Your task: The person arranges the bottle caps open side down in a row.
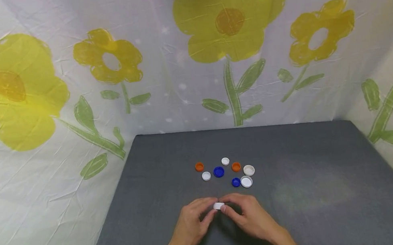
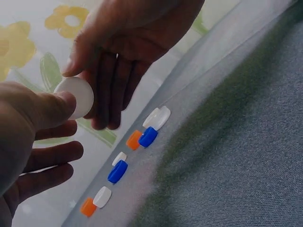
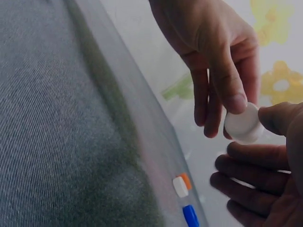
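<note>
Left hand (image 1: pixel 190 223) and right hand (image 1: pixel 252 216) both pinch one round white cap (image 1: pixel 218 206), its dimly lit face seemingly smooth.

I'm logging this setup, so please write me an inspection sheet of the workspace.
Surface: grey table, with a paler patch on its right part.
Job's things: held cap, white and round; beyond the hands lie two orange caps, two blue caps and four white caps.
Clutter: nothing seen besides the caps.
Hands: left hand and right hand both hold the held cap at their fingertips.
Cables: nothing seen.
Surroundings: white cloth with yellow flowers, behind and on both sides.
</note>
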Motion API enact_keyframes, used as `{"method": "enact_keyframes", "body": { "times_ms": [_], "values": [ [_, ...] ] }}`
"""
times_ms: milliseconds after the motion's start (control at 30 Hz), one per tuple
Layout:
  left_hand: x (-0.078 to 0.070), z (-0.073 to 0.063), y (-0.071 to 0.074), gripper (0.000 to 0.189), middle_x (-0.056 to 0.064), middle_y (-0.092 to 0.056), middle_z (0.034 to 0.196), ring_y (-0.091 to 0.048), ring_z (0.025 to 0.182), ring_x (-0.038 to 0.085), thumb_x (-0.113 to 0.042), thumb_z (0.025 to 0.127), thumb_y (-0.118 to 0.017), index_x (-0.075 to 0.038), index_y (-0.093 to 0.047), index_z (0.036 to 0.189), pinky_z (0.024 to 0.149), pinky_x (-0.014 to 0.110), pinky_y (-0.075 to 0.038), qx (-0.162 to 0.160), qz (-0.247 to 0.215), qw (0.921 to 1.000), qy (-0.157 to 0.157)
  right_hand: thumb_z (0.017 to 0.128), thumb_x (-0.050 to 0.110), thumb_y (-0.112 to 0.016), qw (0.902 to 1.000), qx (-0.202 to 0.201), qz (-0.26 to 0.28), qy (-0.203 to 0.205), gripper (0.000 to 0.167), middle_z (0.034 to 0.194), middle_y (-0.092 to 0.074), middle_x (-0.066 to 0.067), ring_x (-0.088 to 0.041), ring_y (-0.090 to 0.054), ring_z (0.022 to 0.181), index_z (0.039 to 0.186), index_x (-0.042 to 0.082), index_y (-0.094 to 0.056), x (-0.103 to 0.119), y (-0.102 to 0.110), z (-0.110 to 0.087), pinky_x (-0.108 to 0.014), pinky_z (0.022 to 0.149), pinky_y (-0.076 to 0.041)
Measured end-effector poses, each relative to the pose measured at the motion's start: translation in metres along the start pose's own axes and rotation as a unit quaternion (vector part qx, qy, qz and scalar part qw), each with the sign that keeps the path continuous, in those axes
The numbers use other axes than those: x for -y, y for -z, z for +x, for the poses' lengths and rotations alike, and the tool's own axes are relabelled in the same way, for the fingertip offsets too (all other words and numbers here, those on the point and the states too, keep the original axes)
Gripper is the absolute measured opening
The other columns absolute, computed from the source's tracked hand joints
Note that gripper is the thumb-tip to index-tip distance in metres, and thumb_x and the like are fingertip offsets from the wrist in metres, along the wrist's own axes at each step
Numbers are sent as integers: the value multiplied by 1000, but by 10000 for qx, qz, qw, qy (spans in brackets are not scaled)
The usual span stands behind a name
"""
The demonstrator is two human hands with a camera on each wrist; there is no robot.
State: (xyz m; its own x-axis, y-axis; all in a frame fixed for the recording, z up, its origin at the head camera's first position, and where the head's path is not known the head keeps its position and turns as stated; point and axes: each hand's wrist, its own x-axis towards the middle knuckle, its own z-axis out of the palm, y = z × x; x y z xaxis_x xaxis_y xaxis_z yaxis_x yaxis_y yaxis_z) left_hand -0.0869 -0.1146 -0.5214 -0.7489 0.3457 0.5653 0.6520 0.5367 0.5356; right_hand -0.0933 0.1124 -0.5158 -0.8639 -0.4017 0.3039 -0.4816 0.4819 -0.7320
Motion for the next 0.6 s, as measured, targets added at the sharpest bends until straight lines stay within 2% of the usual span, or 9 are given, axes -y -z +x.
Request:
{"method": "enact_keyframes", "body": {
  "times_ms": [100,200,267,333,433,533,600],
  "values": [
    [-1,0,0,27,2,-84,112,-81,104,16,-4,89,-90,-7,-83,114,90,36,-65,-76,-109,9996,256,104,25,-78,9982,-304,-281,445,21,123,-79,12,-11,-75,117,124,21,-79,0,0,0,-40,99,-61],
    [-2,0,2,22,0,-84,109,-81,102,14,-7,91,-89,-9,-83,112,90,37,-65,-79,-266,9973,679,94,18,-88,9921,-628,-630,889,38,126,-79,7,-16,-75,120,130,18,-77,-1,0,1,-44,100,-61],
    [-3,0,3,19,-3,-84,108,-80,103,11,-10,93,-87,-11,-84,112,91,38,-65,14,-470,9931,1074,88,15,-92,9873,-793,-808,1110,49,128,-78,4,-19,-74,122,134,16,-76,-1,-1,1,-46,102,-61],
    [-4,0,4,17,-6,-84,108,-79,102,9,-14,96,-86,-14,-84,112,92,40,-65,125,-743,9859,1493,85,12,-94,9841,-859,-868,1291,57,130,-78,3,-21,-74,124,138,17,-74,-2,-2,1,-45,105,-60],
    [-7,1,6,14,-9,-84,108,-78,104,8,-21,99,-84,-18,-84,112,95,42,-63,273,-1128,9717,2055,82,8,-95,9795,-906,-841,1589,60,129,-78,2,-22,-73,123,137,14,-73,-3,-4,2,-39,111,-56],
    [-9,1,7,15,-8,-84,109,-78,106,10,-28,101,-81,-19,-84,112,97,38,-62,403,-1382,9603,2390,81,4,-94,9742,-952,-827,1874,57,127,-79,2,-22,-74,120,134,11,-74,-5,-7,3,-30,117,-50],
    [-10,1,8,16,-7,-84,110,-77,107,11,-30,102,-79,-18,-84,112,97,34,-61,476,-1453,9563,2492,81,3,-93,9722,-987,-835,1953,54,125,-80,2,-23,-74,119,132,10,-75,-5,-9,3,-29,118,-48]
  ]
}}
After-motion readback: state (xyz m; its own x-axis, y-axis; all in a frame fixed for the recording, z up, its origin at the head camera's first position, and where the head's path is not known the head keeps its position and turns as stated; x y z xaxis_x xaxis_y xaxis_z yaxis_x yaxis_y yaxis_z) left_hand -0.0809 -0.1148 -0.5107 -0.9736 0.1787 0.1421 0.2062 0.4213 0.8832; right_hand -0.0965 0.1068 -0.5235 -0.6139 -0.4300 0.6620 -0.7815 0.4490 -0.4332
